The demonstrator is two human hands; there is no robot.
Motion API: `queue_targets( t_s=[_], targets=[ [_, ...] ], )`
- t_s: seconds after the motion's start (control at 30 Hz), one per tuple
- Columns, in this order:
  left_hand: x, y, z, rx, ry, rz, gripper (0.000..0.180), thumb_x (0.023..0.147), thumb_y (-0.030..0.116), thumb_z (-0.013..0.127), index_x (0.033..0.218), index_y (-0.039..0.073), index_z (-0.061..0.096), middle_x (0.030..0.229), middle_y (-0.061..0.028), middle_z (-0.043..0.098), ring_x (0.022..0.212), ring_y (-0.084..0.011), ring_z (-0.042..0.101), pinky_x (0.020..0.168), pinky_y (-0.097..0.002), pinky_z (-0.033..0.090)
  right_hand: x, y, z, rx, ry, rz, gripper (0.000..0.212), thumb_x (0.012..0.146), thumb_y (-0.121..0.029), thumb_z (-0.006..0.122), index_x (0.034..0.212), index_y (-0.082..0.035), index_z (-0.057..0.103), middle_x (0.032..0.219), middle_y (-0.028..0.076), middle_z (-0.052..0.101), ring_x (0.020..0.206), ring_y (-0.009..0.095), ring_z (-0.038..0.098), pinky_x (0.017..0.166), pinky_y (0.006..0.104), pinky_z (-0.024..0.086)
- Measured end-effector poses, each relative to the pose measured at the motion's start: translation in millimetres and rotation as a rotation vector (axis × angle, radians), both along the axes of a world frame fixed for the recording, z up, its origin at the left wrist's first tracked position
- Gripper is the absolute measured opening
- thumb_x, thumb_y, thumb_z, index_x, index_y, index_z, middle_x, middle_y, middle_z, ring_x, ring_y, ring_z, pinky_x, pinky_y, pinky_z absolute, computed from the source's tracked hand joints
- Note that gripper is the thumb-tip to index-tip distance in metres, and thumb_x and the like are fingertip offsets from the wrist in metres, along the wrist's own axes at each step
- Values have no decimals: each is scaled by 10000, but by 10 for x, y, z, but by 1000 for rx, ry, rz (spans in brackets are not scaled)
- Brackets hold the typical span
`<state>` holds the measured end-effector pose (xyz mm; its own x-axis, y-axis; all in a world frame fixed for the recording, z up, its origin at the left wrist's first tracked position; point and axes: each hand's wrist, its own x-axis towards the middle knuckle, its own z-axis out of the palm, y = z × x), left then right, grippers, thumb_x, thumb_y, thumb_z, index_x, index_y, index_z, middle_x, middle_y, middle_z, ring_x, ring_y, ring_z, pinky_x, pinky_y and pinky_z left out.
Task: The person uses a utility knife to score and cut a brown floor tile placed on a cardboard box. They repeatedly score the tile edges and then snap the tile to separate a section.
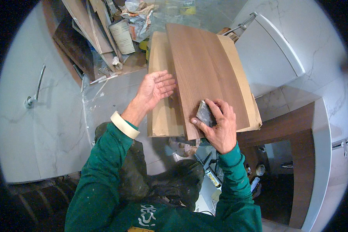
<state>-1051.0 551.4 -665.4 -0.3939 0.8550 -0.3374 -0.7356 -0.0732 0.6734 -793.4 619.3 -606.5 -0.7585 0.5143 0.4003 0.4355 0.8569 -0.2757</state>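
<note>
1. Brown, wood-grain rectangular board [205,62]: lying across a tan cardboard box [157,120].
2. Your right hand [223,127]: pinching a dark-grey, pale-edged angular piece [207,114] at the board's near end.
3. Your left hand [155,88]: fingers extended, empty, beside its left edge; contact unclear.
4. Handling: you'd best grip evenly, bracing the board left-handed.

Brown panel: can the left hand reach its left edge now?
Probably yes: the left hand is open and empty, fingertips beside the left edge of the brown panel, nothing visible between. The right hand holds a grey block at the panel's lower end, out of the way.
</note>
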Motion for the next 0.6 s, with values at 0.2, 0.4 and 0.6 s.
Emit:
queue_targets(
  t_s=[0.2, 0.4, 0.6],
  targets=[
    [49, 46, 30, -26, 56, -6, 653, 901, 435, 669, 1341, -28, 534, 1277, -193, 603, 1152, -283, 597, 991, -415, 481, -336, 421, 24, -32, 52, -56, 781, 770, -298, 809, 1452, -88, 492, 1221, 186, 618, 1132, 387, 584, 926, 492, 461],
    [114, 88, 40, -4, 130, 39, 508, 898, 421, 679, 1192, 13, 605, 1075, -112, 654, 936, -226, 632, 880, -384, 508, -612, 661, 68, -8, 70, -25, 792, 728, -312, 823, 1426, -96, 516, 1111, 177, 683, 1046, 399, 642, 888, 513, 487],
    [153, 120, 22, 5, 165, 53, 490, 903, 434, 669, 1154, 15, 629, 1083, -104, 656, 923, -207, 630, 848, -372, 502, -701, 716, 68, 18, -53, -116, 776, 712, -323, 829, 1402, -111, 541, 1169, 171, 683, 1074, 391, 644, 911, 507, 494]
  ],
)
